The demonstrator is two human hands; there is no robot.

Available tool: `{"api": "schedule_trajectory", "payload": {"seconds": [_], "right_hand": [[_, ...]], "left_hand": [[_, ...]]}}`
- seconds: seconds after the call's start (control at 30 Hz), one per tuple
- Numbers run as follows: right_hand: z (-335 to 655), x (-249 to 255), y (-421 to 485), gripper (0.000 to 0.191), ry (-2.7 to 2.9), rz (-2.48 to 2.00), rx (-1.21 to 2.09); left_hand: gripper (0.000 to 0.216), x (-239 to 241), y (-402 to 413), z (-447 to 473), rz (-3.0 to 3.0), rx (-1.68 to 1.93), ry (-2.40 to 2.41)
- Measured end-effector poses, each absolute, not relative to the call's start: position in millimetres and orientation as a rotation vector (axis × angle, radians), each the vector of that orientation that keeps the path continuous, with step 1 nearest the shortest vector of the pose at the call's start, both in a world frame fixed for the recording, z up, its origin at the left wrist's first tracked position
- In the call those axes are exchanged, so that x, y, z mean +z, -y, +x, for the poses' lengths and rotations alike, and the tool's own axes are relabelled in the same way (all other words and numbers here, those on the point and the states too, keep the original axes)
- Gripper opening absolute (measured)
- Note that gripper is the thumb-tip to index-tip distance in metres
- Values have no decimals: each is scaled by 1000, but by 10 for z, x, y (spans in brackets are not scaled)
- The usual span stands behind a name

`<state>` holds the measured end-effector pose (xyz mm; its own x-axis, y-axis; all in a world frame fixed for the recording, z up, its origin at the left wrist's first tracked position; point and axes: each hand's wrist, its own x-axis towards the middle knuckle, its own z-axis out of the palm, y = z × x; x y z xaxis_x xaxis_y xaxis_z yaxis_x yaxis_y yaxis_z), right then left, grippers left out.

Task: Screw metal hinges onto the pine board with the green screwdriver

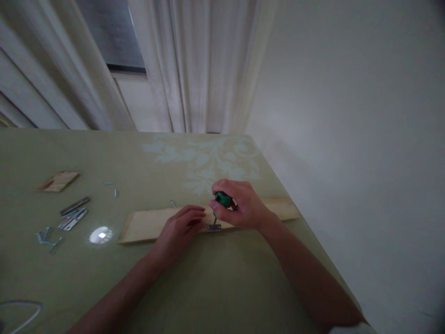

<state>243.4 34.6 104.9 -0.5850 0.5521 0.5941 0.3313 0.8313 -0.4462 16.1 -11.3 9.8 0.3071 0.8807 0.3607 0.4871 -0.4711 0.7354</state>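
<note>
A long pale wooden board [148,223] lies across the green tabletop in front of me. My right hand [245,204] is closed round the green handle of a screwdriver [223,199]. Its shaft points down to a small metal hinge [213,228] at the board's near edge; whether the tip sits in a screw is too small to tell. My left hand [182,227] rests on the board just left of the hinge, fingers stretched towards it and partly overlapping, with nothing visible in them. Behind the board, close to its far edge, lies a screw [173,203].
To the left lie a short wood piece [59,181], a dark metal bar [75,206], small packaged parts [75,219] and several screws [47,240]. Two more small screws lie farther back. A white cable [31,304] curves at lower left. Curtains [208,69] and a wall [347,139] border the table.
</note>
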Motion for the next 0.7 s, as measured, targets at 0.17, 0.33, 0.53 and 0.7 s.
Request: {"api": "schedule_trajectory", "payload": {"seconds": [0.17,0.33,0.53,0.7], "right_hand": [[2431,1063,-340,10,2253,-645,375],[2419,1077,-331,11,2249,-646,368],[2402,1076,-325,10,2256,-623,346],[2394,1069,-329,11,2252,-603,335]], "left_hand": [[20,94,140,205,2135,1043,-1217],[21,106,150,203,2196,991,-1204],[26,104,147,179,2307,1031,-1181],[24,63,159,227,2335,1145,-1139]]}}
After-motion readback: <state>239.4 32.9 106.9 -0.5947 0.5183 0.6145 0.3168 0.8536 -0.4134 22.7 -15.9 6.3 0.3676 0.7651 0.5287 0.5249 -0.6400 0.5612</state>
